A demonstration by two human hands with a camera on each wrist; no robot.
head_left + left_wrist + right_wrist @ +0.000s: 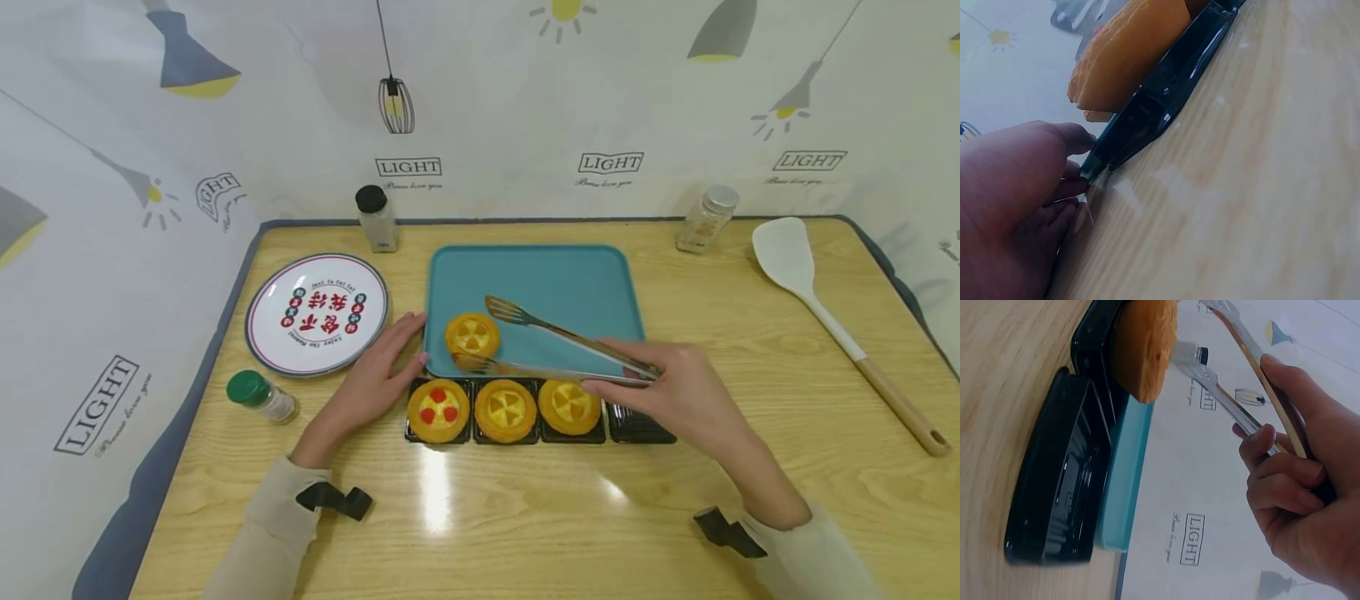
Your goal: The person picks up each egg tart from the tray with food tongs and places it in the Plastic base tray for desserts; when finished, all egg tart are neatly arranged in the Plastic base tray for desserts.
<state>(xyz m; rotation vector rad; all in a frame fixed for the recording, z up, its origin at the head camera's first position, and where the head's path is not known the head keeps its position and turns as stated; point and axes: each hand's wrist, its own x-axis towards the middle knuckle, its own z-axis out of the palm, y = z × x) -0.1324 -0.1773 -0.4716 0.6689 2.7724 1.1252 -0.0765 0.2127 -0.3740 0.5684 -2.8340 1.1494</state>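
Note:
My right hand point(678, 400) grips a pair of metal tongs point(555, 332), its fingers curled round the handles in the right wrist view point(1291, 469). The tongs' arms are spread, and their slotted tips reach left around an egg tart point(472, 335) on the blue tray point(555, 275). With fingers stretched out, my left hand point(378, 367) touches the tray's left edge. Along the tray's front lies a black plastic container point(641, 425). It holds a tart with red pieces point(438, 412) and two yellow-topped tarts point(506, 411); its rightmost compartment holds none.
A round plate point(300, 358) and a green-capped shaker point(262, 396) stand to the left. Behind are a black-capped bottle point(378, 221) and a silver-capped jar point(705, 221). A white spatula point(840, 321) with a wooden handle lies at the right.

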